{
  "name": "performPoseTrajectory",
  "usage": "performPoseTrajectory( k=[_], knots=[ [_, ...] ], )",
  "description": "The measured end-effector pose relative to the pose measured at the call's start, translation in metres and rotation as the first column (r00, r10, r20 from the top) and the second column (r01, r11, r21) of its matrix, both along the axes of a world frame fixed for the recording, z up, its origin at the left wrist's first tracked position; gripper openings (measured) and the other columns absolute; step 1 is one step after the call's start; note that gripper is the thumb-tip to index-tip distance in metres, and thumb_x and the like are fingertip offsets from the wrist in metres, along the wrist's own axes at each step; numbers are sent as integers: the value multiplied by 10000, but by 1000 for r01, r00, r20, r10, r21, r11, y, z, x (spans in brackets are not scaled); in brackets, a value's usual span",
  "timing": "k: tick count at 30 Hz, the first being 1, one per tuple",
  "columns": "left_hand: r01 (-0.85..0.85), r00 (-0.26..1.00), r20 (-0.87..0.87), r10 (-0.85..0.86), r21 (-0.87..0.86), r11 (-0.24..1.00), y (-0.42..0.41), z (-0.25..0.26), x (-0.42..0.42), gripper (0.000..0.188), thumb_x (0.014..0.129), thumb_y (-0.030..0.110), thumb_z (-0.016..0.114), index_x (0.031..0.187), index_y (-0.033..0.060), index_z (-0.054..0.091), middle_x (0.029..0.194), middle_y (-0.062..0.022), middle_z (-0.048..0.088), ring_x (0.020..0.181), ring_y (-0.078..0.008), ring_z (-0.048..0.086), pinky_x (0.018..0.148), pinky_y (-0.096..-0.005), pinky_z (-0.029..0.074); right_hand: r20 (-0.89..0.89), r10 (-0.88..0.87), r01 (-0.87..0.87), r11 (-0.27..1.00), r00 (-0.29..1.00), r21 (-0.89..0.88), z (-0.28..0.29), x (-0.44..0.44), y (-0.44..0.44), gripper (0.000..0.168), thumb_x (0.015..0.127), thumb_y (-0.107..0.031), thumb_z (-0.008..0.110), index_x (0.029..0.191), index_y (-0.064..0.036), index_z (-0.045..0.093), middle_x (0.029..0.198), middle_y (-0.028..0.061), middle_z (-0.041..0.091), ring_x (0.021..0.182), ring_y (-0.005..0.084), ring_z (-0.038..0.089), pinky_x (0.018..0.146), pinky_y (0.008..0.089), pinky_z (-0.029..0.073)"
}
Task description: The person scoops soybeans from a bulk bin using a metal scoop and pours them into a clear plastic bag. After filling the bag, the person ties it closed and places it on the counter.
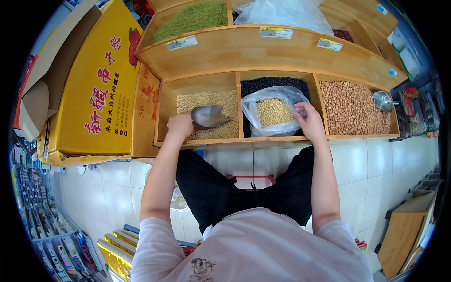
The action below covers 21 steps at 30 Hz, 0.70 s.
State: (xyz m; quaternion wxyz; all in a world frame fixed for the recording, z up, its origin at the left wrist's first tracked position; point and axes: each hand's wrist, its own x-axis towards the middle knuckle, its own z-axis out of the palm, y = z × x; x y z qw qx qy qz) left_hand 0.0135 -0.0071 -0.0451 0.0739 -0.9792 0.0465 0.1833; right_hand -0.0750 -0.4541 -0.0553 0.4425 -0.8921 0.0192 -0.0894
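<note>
My left hand [180,125] grips the handle of a metal scoop [208,117] over the left wooden compartment. Pale soybeans [208,98] cover much of that compartment's floor, and the scoop's lip is down at the beans. In the middle compartment, a clear plastic bag [278,131] lies with its mouth spread open on black beans [275,84]. Yellowish soybeans [274,112] fill the bag's inside. The fingers of my right hand [310,121] hold the bag's right rim, with the thumb at its edge.
Peanuts [352,109] fill the right compartment, where another metal scoop [382,101] rests. On the upper tier are green mung beans [193,19] and a heap of clear plastic bags [278,12]. A yellow cardboard box [95,88] stands close at left. Below the bin is a red stool [251,177].
</note>
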Motion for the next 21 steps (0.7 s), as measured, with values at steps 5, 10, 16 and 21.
performPoseTrajectory(
  k=[5,10,16,21],
  knots=[
    [-110,989,-126,83,-222,969,24,-73,21,405,849,290,750,1162,34,749,1177,-264,739,1113,-426,707,982,-481,564,-11,17,-16,1000,1000,16,1,3,3,259,937,-74,733,1188,-33,681,1093,111,723,921,253,695,836,356,567],
    [-155,969,-230,91,-274,949,19,-70,32,483,826,310,766,1159,-39,742,1146,-288,744,1090,-410,726,954,-454,571,-26,-6,6,1000,1000,3,-2,1,-1,272,933,-80,736,1197,-39,681,1086,107,722,899,237,683,822,350,563],
    [-259,950,-281,137,-462,848,23,-69,34,459,835,339,780,1106,-30,757,1079,-258,761,1012,-384,743,898,-441,570,-27,2,-2,1000,1000,2,-4,2,-1,278,934,-79,734,1204,-41,681,1074,103,717,890,232,679,820,350,561],
    [-303,952,-232,201,-599,741,26,-70,32,437,841,349,778,1095,-6,754,1044,-228,769,998,-359,745,891,-429,568,-41,-3,2,1000,999,-14,1,1,1,274,941,-78,725,1208,-38,678,1075,101,714,887,231,678,820,349,560]
  ],
)
